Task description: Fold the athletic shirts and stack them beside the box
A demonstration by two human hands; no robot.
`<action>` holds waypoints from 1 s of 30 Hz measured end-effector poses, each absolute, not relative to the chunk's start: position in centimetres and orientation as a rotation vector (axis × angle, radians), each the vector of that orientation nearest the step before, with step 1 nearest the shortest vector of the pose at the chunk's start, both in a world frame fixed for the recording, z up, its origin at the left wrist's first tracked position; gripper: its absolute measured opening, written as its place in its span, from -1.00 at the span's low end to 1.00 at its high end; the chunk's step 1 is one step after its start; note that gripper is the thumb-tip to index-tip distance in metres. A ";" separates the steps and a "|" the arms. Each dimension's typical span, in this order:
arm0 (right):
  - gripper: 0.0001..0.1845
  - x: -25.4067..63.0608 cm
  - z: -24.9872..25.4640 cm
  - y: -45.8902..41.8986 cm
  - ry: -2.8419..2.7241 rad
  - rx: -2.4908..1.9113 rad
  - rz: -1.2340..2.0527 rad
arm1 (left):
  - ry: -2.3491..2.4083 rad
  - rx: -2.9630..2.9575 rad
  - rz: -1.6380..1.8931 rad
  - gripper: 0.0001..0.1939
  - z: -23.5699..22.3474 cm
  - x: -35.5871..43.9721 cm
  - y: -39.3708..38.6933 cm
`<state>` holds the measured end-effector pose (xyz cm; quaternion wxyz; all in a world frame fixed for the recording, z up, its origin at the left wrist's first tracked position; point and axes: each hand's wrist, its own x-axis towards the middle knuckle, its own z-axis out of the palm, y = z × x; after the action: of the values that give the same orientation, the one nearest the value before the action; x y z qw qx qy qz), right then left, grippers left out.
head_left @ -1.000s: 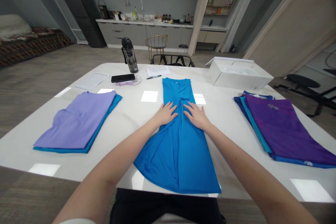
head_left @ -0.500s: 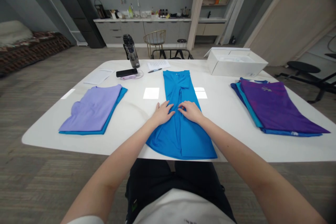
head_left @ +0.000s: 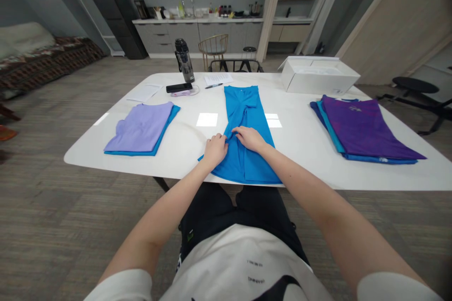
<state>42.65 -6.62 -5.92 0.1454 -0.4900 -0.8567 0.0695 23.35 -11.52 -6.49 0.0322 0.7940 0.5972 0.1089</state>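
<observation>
A bright blue T-shirt (head_left: 254, 160), folded into a long narrow shape, lies in front of me with its collar end away from me. Its lower hem reaches the table's near edge. My left hand (head_left: 216, 149) is closed on the left edge of the shirt, where the fabric bunches up. Just to its right, my right hand (head_left: 249, 138) rests on the shirt, thumb and fingertips pinching the raised fold near the middle. The fabric between the fingertips is partly hidden.
On the white table (head_left: 296, 150), a lilac shirt (head_left: 143, 127) tops a blue one at left. A purple shirt (head_left: 363, 127) tops a stack at right. Farther back are a white box (head_left: 318, 77), a water bottle (head_left: 185, 62), a phone (head_left: 179, 88), a pen (head_left: 213, 86) and papers (head_left: 145, 92).
My left hand has moved down to the shirt's left edge and closed there, pulling that side into a bunch. My right hand has shifted slightly left over the fold. The view has tilted down.
</observation>
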 end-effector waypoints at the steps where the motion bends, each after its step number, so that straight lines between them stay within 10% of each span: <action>1: -0.61 42.2 -5.7 -6.9 -2.485 -1.412 0.177 | 1.857 2.424 0.318 -0.71 -6.2 23.3 -12.0; 11: -0.77 39.2 -5.1 -8.6 -2.684 -1.282 0.057 | 2.016 2.253 0.123 -0.74 -4.3 19.1 -16.3; 19: -0.84 41.5 -4.0 -10.3 -2.523 -1.264 0.127 | 1.683 2.371 0.884 -0.81 -3.4 19.8 -21.7; 30: -0.78 46.0 -5.1 -13.1 -2.566 -1.313 0.047 | 1.550 2.681 0.612 -0.70 -6.2 23.3 -23.1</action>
<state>46.02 -13.13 -5.07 0.1291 -0.4517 -0.8826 0.0163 23.34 -23.09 -6.24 -0.0077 0.8493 0.4910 0.1939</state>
